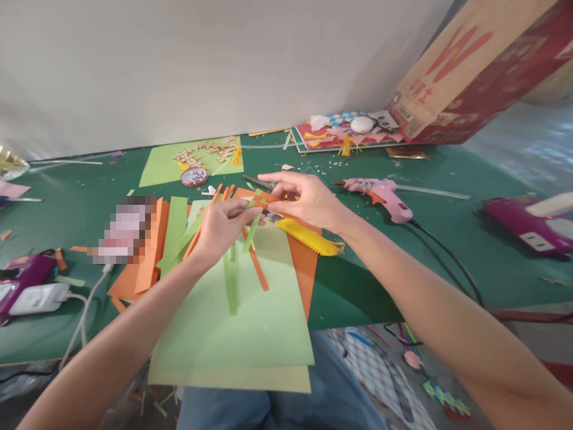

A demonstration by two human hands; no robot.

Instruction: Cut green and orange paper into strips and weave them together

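Between my hands is a small weave of orange and green paper strips (258,202), its loose ends hanging down. My left hand (224,224) pinches its left side, with several orange strips sticking out behind the fingers. My right hand (302,197) grips the right edge between thumb and finger, index finger stretched to the left. Beneath lie light green paper sheets (264,328) over an orange sheet (304,269). A yellow-handled utility knife (308,236) rests under my right hand, and dark scissors (259,181) lie partly hidden behind it.
A pink hot glue gun (382,197) with a cord lies to the right, near a purple power strip (528,224). On the left are cut paper strips (152,251), a charging phone and another purple power strip (33,278). A paper bag (470,77) stands back right.
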